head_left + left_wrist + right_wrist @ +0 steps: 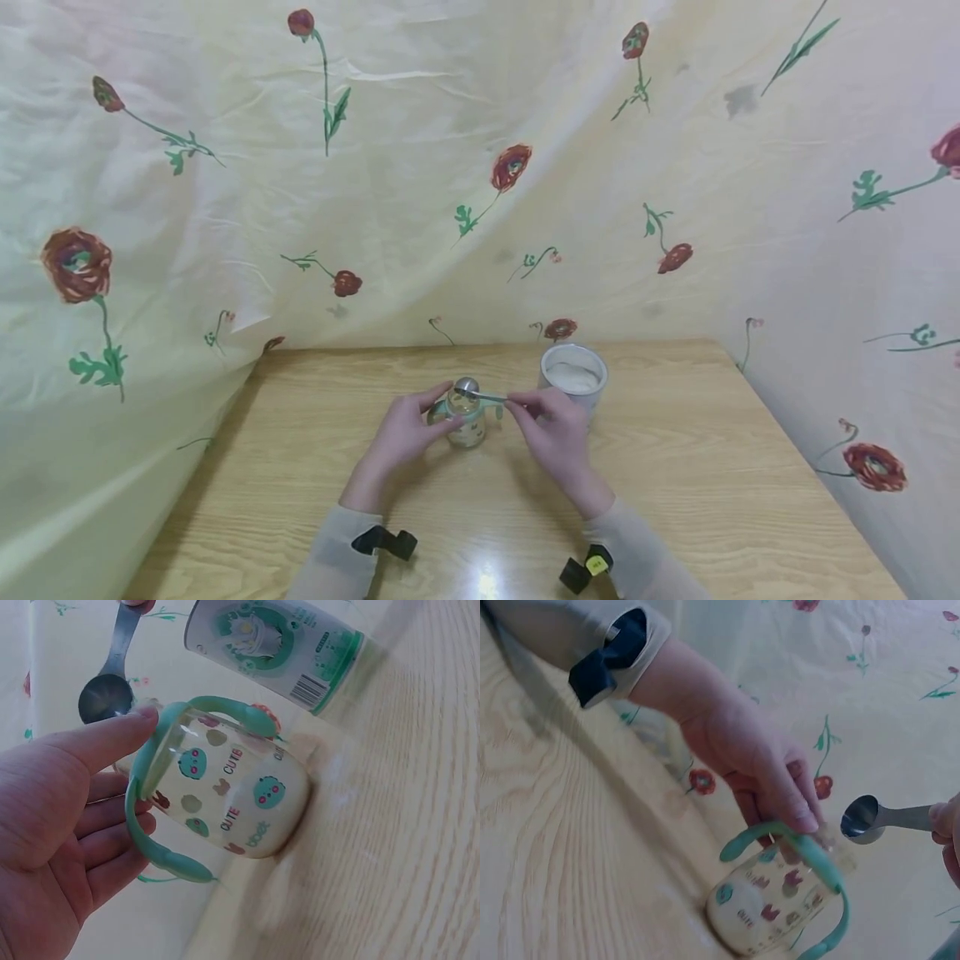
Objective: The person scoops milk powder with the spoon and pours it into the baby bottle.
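A clear baby bottle [469,432] with a mint-green two-handled collar [159,746] and printed cartoon faces stands upright on the table, whitish toward its base. My left hand [403,429] holds it at the collar, thumb on the near side and fingers behind. With thumb and fingertips, my right hand [557,427] pinches the handle of a metal measuring spoon [864,819]. The spoon's round bowl is tipped at the bottle's open mouth, and no powder shows in it. In the right wrist view only the right fingertips [946,823] appear, at the edge.
Just behind my right hand stands a white-and-green can [274,654], open at the top, with white powder [572,377] inside. The wooden table [675,467] meets a flower-printed cloth [420,192] along its back and sides.
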The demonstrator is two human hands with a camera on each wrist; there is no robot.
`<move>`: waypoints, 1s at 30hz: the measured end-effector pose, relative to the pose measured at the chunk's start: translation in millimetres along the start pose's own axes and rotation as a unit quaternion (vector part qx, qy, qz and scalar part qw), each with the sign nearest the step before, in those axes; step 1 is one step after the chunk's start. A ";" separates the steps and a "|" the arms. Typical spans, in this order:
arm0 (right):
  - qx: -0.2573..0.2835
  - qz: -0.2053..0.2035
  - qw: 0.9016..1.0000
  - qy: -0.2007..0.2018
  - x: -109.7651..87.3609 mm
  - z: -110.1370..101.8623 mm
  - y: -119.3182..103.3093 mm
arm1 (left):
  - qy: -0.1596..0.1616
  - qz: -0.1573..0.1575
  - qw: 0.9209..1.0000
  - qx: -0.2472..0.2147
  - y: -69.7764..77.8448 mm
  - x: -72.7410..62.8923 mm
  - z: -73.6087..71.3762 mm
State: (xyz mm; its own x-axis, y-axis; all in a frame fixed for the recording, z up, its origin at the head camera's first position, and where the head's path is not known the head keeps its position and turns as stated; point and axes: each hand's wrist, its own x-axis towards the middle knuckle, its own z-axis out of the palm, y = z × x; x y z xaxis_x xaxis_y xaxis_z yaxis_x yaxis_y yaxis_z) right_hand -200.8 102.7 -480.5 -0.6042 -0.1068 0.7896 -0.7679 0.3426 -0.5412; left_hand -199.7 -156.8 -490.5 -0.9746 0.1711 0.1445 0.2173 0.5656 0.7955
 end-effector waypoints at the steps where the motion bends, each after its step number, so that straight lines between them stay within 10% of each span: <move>1: 0.012 0.014 1.000 0.003 0.5 -0.2 -1.4 | 0.001 0.003 1.000 0.001 1.0 -0.1 -0.7; 18: 0.072 0.081 0.994 0.002 2.9 0.3 -3.9 | 0.002 0.017 1.000 -0.002 -0.1 0.1 -5.7; 30: 0.069 0.169 0.981 0.062 13.4 -26.6 -6.2 | 0.040 0.039 0.998 -0.033 24.7 -2.2 -5.3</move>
State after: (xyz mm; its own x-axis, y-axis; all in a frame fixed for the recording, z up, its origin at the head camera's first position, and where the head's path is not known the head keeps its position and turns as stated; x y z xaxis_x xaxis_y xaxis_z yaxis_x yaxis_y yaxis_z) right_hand -198.5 124.0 -458.9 -0.8049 0.1079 0.5835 -0.5553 0.2095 -0.8048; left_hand -192.5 -147.5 -468.1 -0.9569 0.1458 0.2512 0.2904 0.4991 0.8164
